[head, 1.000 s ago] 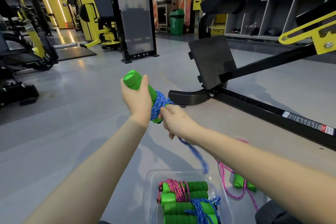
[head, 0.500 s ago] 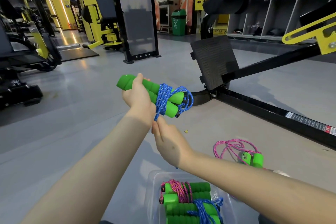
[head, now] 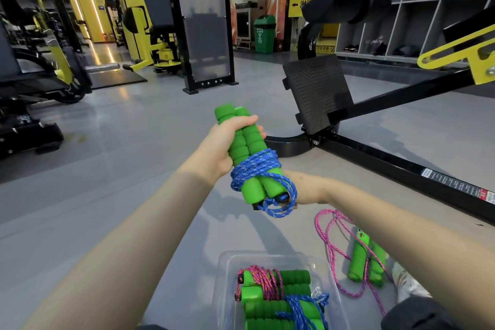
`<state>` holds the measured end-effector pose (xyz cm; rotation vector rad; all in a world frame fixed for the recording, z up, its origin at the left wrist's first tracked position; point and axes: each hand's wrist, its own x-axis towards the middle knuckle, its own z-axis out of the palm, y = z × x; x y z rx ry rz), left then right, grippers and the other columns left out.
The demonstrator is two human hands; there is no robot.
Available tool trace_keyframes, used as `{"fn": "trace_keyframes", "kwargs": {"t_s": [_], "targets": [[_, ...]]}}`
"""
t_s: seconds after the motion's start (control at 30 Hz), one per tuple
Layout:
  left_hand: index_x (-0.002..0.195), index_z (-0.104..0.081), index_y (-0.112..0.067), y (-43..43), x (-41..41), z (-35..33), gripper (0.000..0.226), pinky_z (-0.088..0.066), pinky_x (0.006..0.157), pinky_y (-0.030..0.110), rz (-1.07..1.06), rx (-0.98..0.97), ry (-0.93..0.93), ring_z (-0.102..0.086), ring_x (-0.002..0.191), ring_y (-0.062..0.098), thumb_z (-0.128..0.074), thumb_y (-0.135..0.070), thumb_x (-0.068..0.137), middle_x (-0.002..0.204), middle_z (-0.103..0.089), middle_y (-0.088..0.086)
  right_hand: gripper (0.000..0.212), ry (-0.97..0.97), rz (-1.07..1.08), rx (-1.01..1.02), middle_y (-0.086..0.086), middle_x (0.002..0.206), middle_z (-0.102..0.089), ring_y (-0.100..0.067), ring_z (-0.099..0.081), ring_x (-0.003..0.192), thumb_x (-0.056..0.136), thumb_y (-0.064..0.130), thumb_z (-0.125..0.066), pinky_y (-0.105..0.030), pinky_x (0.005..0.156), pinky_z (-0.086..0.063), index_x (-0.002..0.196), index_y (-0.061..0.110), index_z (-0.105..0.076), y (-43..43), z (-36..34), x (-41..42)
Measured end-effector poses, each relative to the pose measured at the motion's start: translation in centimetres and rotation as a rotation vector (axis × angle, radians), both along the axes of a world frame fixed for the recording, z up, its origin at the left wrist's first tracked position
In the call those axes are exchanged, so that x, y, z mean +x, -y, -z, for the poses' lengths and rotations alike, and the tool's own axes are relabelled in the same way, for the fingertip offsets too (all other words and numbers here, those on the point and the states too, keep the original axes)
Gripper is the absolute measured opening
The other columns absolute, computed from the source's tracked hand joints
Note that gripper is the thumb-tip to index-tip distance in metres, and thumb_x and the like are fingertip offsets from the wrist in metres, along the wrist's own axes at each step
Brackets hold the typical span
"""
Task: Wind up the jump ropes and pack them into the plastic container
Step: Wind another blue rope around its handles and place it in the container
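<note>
Open grey floor (head: 120,169) stretches away to the left and ahead of the person. On the right the long black bar of a gym machine (head: 388,163) runs across the floor, its ribbed foot plate (head: 316,94) standing just beyond the hands. Low in front sits the clear plastic container (head: 222,276), already holding a wound pink rope (head: 267,281) and a wound blue one (head: 300,308). A loose pink jump rope (head: 329,244) lies just right of it. The blue jump rope (head: 257,169) is held up above the container: two green foam handles side by side, cord wrapped round their lower half. The left hand (head: 230,142) grips the upper ends. The right hand (head: 304,190) sits behind the bundle, so I cannot tell how its fingers lie.
</note>
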<state>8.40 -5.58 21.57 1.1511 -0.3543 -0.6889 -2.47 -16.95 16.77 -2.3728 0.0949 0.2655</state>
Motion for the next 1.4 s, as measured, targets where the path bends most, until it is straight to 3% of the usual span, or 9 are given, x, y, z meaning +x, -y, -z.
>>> {"fn": "trace_keyframes", "kwargs": {"t_s": [0.07,0.17,0.43,0.53,0.67,0.87,1.13,1.3,1.4], "targets": [[0.086,-0.058,-0.008,-0.2,0.4,0.3,0.004,-0.058,0.053,0.027,-0.033,0.033,0.037,-0.069,0.059,0.015,-0.062,-0.009,0.087,0.075,-0.066,0.008,0.017,-0.014,0.006,0.074,0.01,0.04,-0.04,-0.01,-0.033,0.041,0.083,0.013,-0.051,-0.015,0.049,-0.045,0.07,0.008,-0.061,1.1,-0.5,0.4],[0.087,-0.057,-0.008,-0.2,0.6,0.4,0.006,-0.057,0.051,0.027,-0.106,0.034,0.074,-0.068,0.057,0.015,-0.063,-0.006,0.086,0.075,-0.063,0.009,0.02,0.006,0.083,0.084,0.012,0.037,-0.033,-0.004,-0.029,0.035,0.093,0.014,-0.052,-0.02,0.05,-0.049,0.085,-0.002,-0.06,2.5,-1.1,1.0],[0.094,-0.053,-0.003,0.7,0.6,0.8,0.012,-0.055,0.05,0.026,-0.306,-0.036,0.199,-0.062,0.055,0.015,-0.062,-0.003,0.086,0.07,-0.058,0.008,0.012,0.345,0.344,0.135,-0.008,0.054,-0.059,-0.014,-0.055,0.041,0.086,0.005,-0.06,-0.026,0.053,-0.052,0.081,-0.006,-0.064,2.4,-2.5,1.6],[0.099,-0.053,-0.002,0.8,0.6,0.6,0.015,-0.055,0.052,0.025,-0.379,-0.074,0.232,-0.062,0.06,0.016,-0.062,-0.003,0.086,0.072,-0.058,0.008,0.014,0.548,0.478,0.035,-0.005,0.058,-0.063,-0.01,-0.057,0.044,0.079,0.009,-0.066,-0.027,0.058,-0.05,0.066,0.008,-0.063,1.6,-2.6,1.9],[0.101,-0.053,-0.003,0.6,0.8,0.1,0.017,-0.056,0.056,0.027,-0.429,-0.096,0.282,-0.063,0.065,0.019,-0.062,-0.005,0.086,0.073,-0.059,0.007,0.014,0.638,0.508,0.216,-0.006,0.061,-0.064,-0.012,-0.059,0.05,0.077,0.006,-0.07,-0.03,0.063,-0.054,0.065,0.011,-0.063,0.9,-2.7,2.0],[0.08,-0.056,-0.01,0.0,1.0,0.3,0.011,-0.056,0.063,0.031,-0.333,-0.124,0.171,-0.064,0.066,0.017,-0.062,-0.005,0.087,0.073,-0.059,0.006,0.006,0.599,0.424,0.634,-0.001,0.064,-0.066,-0.005,-0.061,0.054,0.081,0.001,-0.067,-0.015,0.06,-0.052,0.077,0.006,-0.065,0.3,-2.7,1.6],[0.077,-0.056,-0.008,0.6,0.4,-0.4,0.012,-0.056,0.06,0.03,-0.248,-0.1,0.244,-0.061,0.064,0.019,-0.062,-0.003,0.086,0.07,-0.059,0.007,0.015,0.77,0.364,0.372,-0.006,0.079,-0.056,-0.01,-0.055,0.05,0.084,0.002,-0.064,-0.023,0.054,-0.053,0.077,0.015,-0.068,-0.2,-3.6,1.1],[0.08,-0.059,-0.009,-0.1,0.6,0.1,0.007,-0.058,0.066,0.031,-0.09,-0.108,0.223,-0.065,0.069,0.019,-0.062,-0.006,0.087,0.073,-0.063,0.006,0.016,0.69,0.375,0.562,-0.008,0.075,-0.064,-0.009,-0.057,0.051,0.082,-0.002,-0.065,-0.02,0.056,-0.053,0.092,0.011,-0.064,0.0,-4.1,1.2],[0.085,-0.06,-0.007,-0.2,0.5,0.5,0.003,-0.059,0.07,0.035,0.02,-0.135,0.197,-0.066,0.072,0.023,-0.06,-0.008,0.088,0.077,-0.065,0.007,0.019,0.702,0.363,0.71,-0.002,0.066,-0.068,-0.011,-0.06,0.055,0.079,-0.007,-0.065,-0.019,0.054,-0.05,0.083,0.01,-0.059,0.2,-4.5,1.4]]}}
